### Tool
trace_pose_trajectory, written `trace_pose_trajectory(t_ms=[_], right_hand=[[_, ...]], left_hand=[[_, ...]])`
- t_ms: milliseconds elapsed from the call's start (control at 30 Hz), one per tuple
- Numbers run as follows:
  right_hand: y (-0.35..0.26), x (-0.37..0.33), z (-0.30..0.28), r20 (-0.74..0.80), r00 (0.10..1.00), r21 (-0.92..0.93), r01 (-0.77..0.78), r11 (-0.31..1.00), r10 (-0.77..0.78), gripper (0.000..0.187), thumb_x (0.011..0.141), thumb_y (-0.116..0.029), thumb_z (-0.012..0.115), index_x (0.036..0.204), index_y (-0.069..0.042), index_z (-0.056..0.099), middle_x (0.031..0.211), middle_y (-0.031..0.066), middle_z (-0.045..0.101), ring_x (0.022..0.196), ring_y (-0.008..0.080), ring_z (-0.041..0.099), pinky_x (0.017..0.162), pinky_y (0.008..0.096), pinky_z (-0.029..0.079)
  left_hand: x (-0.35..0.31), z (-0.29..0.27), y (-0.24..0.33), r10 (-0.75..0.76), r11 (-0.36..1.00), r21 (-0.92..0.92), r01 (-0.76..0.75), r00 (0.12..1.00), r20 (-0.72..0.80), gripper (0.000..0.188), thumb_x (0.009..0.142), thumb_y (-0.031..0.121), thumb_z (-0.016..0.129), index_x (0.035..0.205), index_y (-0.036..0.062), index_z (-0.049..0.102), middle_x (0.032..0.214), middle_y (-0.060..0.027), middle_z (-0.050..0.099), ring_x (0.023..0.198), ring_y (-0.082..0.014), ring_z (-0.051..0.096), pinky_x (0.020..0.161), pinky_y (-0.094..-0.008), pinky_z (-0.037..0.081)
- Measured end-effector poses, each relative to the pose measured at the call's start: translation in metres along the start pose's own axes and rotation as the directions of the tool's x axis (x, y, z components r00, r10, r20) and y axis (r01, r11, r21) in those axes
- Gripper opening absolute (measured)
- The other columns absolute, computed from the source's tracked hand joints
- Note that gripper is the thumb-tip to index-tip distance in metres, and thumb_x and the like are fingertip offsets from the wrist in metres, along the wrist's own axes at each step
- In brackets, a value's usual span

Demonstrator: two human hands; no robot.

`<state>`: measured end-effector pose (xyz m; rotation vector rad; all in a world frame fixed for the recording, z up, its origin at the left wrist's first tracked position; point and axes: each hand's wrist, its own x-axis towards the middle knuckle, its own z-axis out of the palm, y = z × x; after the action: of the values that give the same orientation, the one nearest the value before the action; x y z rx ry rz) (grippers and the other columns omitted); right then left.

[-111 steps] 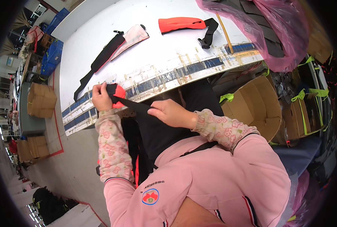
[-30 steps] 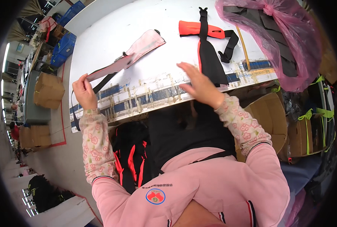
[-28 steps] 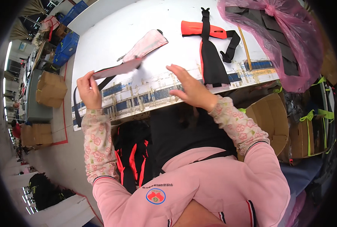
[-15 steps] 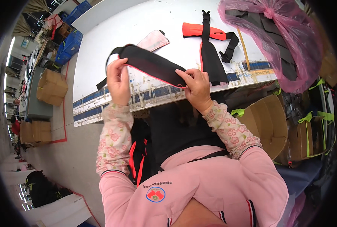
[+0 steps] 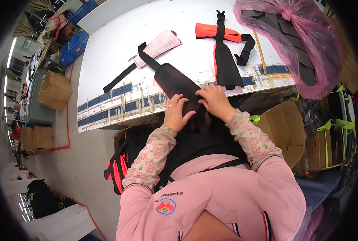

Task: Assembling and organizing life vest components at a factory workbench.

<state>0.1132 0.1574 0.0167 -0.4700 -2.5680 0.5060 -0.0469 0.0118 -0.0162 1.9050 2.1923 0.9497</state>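
Observation:
A black fabric panel [image 5: 175, 81] with a long black strap lies on the white table [image 5: 118, 44], reaching its near edge. My left hand [image 5: 175, 112] presses flat on the panel's near end with fingers apart. My right hand [image 5: 213, 100] grips the same end from the right. Under the strap, farther back, lies a pale pink fabric piece [image 5: 157, 47]. To the right lies an orange-red piece [image 5: 206, 31] with a black panel [image 5: 225, 64] and strap laid across it.
A pink plastic bag [image 5: 303, 44] of dark pieces sits at the table's right end. Open cardboard boxes [image 5: 283, 128] stand right of me. A black and red bundle [image 5: 121, 166] lies on the floor below the table. More boxes [image 5: 54, 90] stand at the left.
I lifted the black panel off the table with both hands half a second ago; now it lies flat at the near edge under both hands. Earlier my right hand laid another black panel on the orange piece.

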Motion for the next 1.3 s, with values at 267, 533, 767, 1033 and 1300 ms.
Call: trace_pose_trajectory(t_ms=[267,533,767,1033,1300], right_hand=[[0.001,0.002,0.008,0.123,0.992,-0.025,-0.015,1.000,0.018,0.040,0.072,-0.007,0.074,0.107,-0.009,0.056,0.098,0.0091,0.058,0.096,0.0302,0.057,0.081,0.0413,0.046],[-0.001,0.005,0.026,0.069,0.993,-0.128,-0.084,0.988,0.094,0.026,0.075,-0.005,0.069,0.095,-0.006,0.053,0.083,0.0132,0.060,0.076,0.0359,0.062,0.067,0.0446,0.050],[-0.010,0.010,0.019,0.167,0.979,-0.050,-0.111,0.993,0.118,0.030,0.074,-0.009,0.074,0.096,-0.007,0.053,0.087,0.0138,0.060,0.078,0.0367,0.063,0.068,0.0452,0.050],[-0.019,0.004,0.023,0.097,0.995,-0.159,-0.010,0.987,0.025,0.035,0.072,-0.016,0.077,0.097,-0.010,0.053,0.091,0.0095,0.058,0.087,0.0307,0.061,0.073,0.0410,0.045],[-0.018,0.003,0.029,-0.152,0.988,-0.080,-0.051,0.996,0.038,0.019,0.079,-0.013,0.071,0.092,-0.007,0.058,0.082,0.0100,0.058,0.078,0.0319,0.059,0.069,0.0431,0.045]], left_hand=[[-0.004,0.023,-0.005,-0.053,0.993,0.105,0.061,0.996,-0.075,0.052,0.073,0.029,0.081,0.111,0.0059,0.055,0.128,-0.0150,0.047,0.125,-0.0361,0.043,0.110,-0.0532,0.029],[0.000,0.011,0.016,-0.084,0.992,0.098,0.085,0.996,-0.024,0.051,0.074,0.028,0.081,0.113,0.0063,0.055,0.130,-0.0170,0.048,0.130,-0.0376,0.040,0.111,-0.0557,0.026],[-0.007,0.012,-0.007,-0.034,0.998,0.060,0.033,0.999,0.014,0.043,0.074,0.025,0.081,0.107,0.0073,0.060,0.139,-0.0184,0.046,0.133,-0.0385,0.041,0.112,-0.0554,0.026],[-0.004,0.011,-0.014,-0.042,0.998,-0.046,0.040,0.997,-0.057,0.021,0.086,0.013,0.067,0.105,0.0059,0.062,0.131,-0.0187,0.055,0.127,-0.0381,0.048,0.110,-0.0510,0.031],[-0.002,0.022,-0.012,-0.097,0.993,-0.093,0.077,0.969,-0.227,0.019,0.088,0.013,0.065,0.102,0.0036,0.057,0.115,-0.0145,0.062,0.114,-0.0347,0.056,0.105,-0.0519,0.037]])
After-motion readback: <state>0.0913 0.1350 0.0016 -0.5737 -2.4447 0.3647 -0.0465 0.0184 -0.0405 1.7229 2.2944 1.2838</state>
